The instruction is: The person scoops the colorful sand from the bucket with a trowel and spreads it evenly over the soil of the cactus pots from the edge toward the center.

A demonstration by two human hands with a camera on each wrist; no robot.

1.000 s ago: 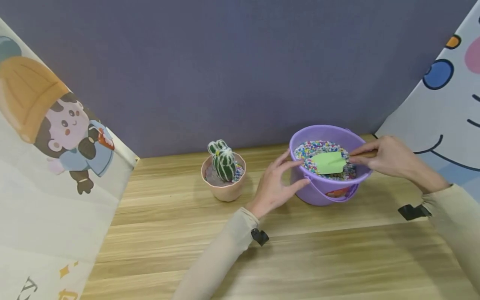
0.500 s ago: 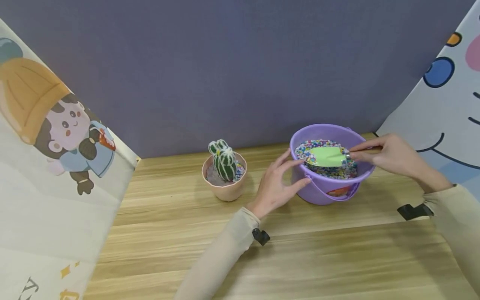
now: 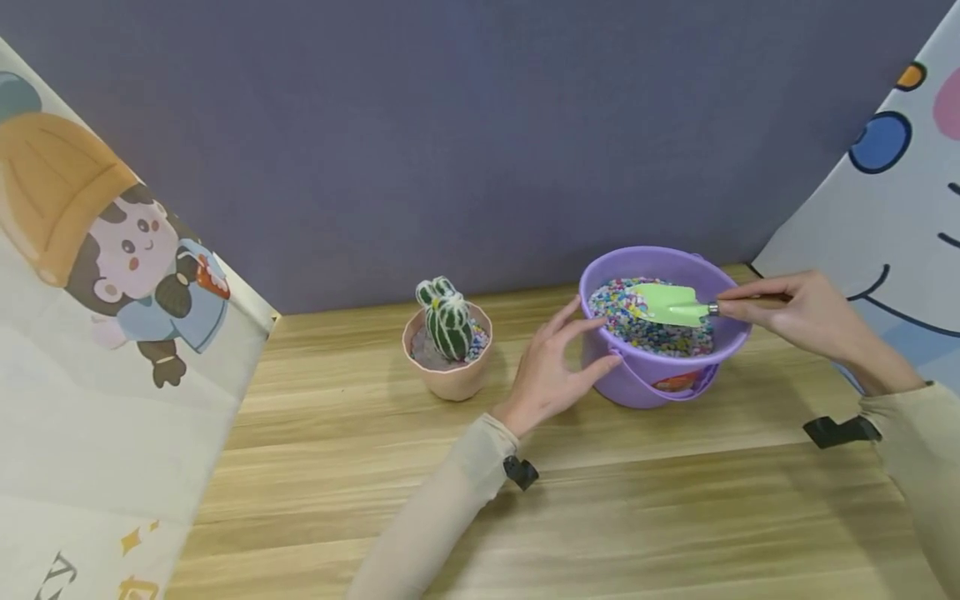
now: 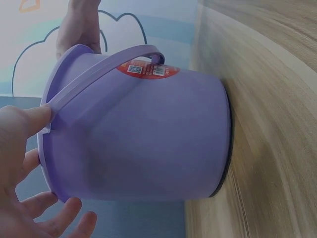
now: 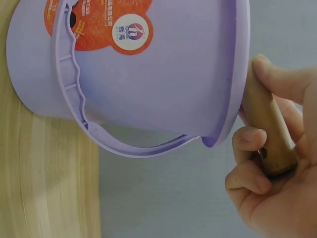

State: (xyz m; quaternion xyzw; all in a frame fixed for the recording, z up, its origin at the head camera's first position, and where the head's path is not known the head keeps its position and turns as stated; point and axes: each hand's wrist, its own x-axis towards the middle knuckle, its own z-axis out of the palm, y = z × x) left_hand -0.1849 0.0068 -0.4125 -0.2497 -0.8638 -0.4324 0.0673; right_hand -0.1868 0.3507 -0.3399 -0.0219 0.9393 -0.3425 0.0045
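Observation:
My right hand [image 3: 817, 321] grips the wooden handle [image 5: 270, 129] of a small hand trowel [image 3: 675, 306], over the right rim of a purple bucket [image 3: 637, 387]. The green blade lies over many colourful small beads [image 3: 656, 337] in the bucket, with some beads on its tip. My left hand [image 3: 547, 375] holds the bucket's left rim. In the left wrist view, the thumb [image 4: 37, 119] presses outside by the handle joint, the index fingertip goes behind the rim, and the other fingers are spread. The bucket's carrying handle [image 4: 106, 64] hangs down its front.
Left of the bucket, a pink pot [image 3: 453, 383] stands on the wooden table [image 3: 337, 450], holding a green cactus [image 3: 448, 327] and some coloured beads. A dark grey panel [image 3: 450, 150] rises behind. Printed panels flank the table, the left one [image 3: 97, 417] showing a cartoon child.
The right hand has moved slightly right and drawn the trowel up and right across the beads; its blade has tilted and more of its metal neck shows. The left hand stays on the bucket rim.

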